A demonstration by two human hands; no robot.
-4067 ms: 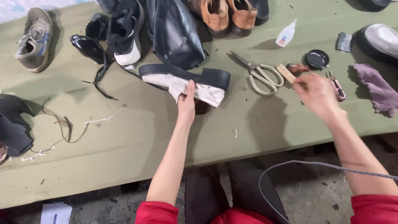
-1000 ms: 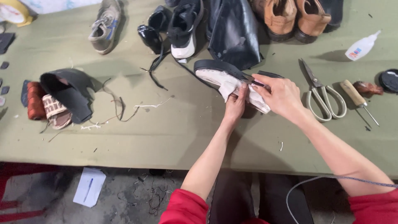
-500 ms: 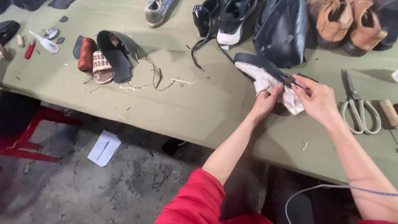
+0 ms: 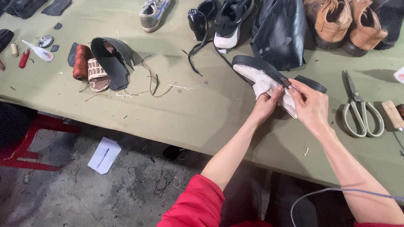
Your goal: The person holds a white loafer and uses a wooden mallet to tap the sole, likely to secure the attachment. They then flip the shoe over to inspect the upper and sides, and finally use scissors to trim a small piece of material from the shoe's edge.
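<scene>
A black shoe (image 4: 269, 75) with a pale, whitish inner lining lies on its side on an olive-green table (image 4: 202, 113), toe pointing away to the left. The left hand (image 4: 265, 105) pinches the loose pale lining, fingers closed on it from below. The right hand (image 4: 311, 105) presses its fingertips together on the shoe's dark rim, just right of the left fingers.

Right of the right hand, a little apart, lie large scissors (image 4: 357, 113) and a wooden-handled tool (image 4: 393, 114). Beyond the fingers sit a black leather piece (image 4: 282, 33) and brown boots (image 4: 345, 21). Far left of the fingers are a thread spool (image 4: 81, 62) and a cut-open shoe upper (image 4: 111, 61). Bare tabletop stretches left of the left hand; the table edge runs just below the wrists.
</scene>
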